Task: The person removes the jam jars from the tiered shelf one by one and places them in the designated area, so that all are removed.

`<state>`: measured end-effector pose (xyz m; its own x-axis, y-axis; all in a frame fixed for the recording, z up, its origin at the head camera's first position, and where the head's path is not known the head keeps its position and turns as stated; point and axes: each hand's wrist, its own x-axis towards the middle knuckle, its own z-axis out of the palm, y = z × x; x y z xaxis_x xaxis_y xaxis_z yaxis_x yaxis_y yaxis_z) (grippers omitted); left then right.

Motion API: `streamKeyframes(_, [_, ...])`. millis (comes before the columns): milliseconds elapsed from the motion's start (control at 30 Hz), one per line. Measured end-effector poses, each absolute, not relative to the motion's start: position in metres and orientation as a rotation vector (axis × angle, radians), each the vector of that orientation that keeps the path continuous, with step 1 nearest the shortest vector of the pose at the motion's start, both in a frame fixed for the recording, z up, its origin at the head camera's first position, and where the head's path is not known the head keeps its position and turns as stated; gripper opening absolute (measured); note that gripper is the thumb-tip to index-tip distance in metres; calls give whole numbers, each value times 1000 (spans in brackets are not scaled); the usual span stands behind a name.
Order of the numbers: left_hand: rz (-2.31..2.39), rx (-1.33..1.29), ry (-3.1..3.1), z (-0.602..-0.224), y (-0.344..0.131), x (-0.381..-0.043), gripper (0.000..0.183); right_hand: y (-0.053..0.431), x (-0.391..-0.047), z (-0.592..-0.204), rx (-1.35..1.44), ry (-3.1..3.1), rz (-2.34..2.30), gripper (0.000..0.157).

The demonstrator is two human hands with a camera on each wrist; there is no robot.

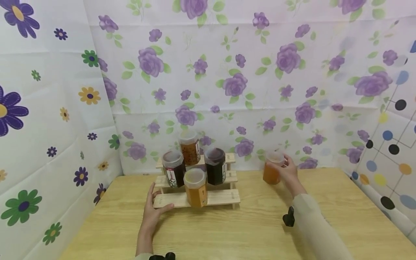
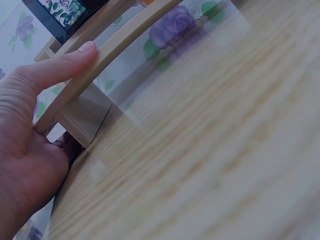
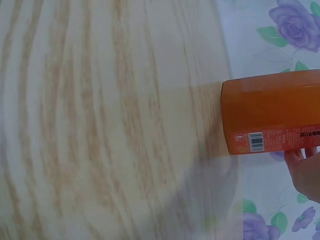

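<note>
In the head view a three-step wooden display rack stands on the table. My left hand holds the left end of its lowest step, thumb along the board in the left wrist view; the other fingers are mostly hidden. To the right of the rack, my right hand grips a jar of orange contents with a pale lid. Its labelled side shows in the right wrist view. On the rack stand a yellow jar, two dark jars and a brown speckled jar at the top.
The light wood table meets a floral cloth backdrop close behind the rack. Patterned cloth walls flank it on the left and right. Black straps with small devices sit at the wrists.
</note>
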<state>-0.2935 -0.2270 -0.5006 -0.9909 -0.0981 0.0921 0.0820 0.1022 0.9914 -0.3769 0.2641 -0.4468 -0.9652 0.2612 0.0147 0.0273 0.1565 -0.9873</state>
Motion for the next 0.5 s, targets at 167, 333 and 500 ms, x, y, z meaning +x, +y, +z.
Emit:
streamKeyframes(167, [-2043,18,-2213,-502,-229,-292,112,265,-377,-451,-260,-2245,1926,102])
streamKeyframes(333, [-2038,10,-2198,-499,-228,-290,110,265,-378,-452,-255,-2252,1928,105])
streamKeyframes(500, [-2030,11,-2190,-498,-226,-291,108,266,-379,-453,-245,-2265,1916,105])
